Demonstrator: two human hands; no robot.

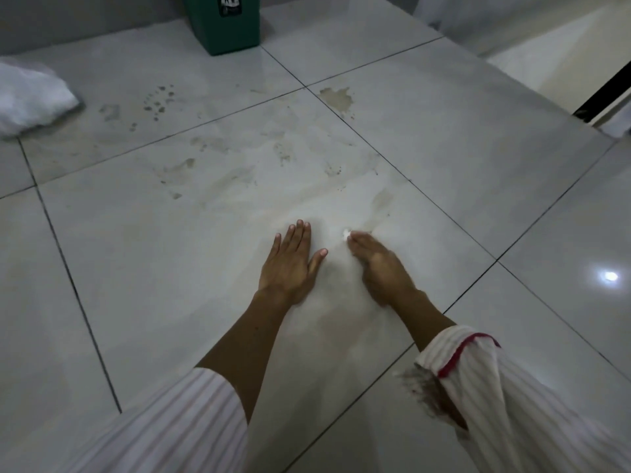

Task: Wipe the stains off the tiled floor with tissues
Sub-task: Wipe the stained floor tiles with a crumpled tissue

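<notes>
My left hand (292, 262) lies flat on the pale tiled floor (170, 285), fingers straight and spread. Just to its right, my right hand (379, 264) is on the floor with its fingertips pinching a small white scrap of tissue (345, 233) against the tile. Brownish stains spread over the tiles beyond my hands: a blotch (336, 99) at the far right, small spots (158, 102) at the far left, and smears (211, 172) across the middle tile.
A green bin (228, 25) stands at the back, centre. A crumpled white bundle (30, 97) lies at the far left. A dark-framed doorway edge (604, 93) is at the far right. Dark grout lines cross the floor.
</notes>
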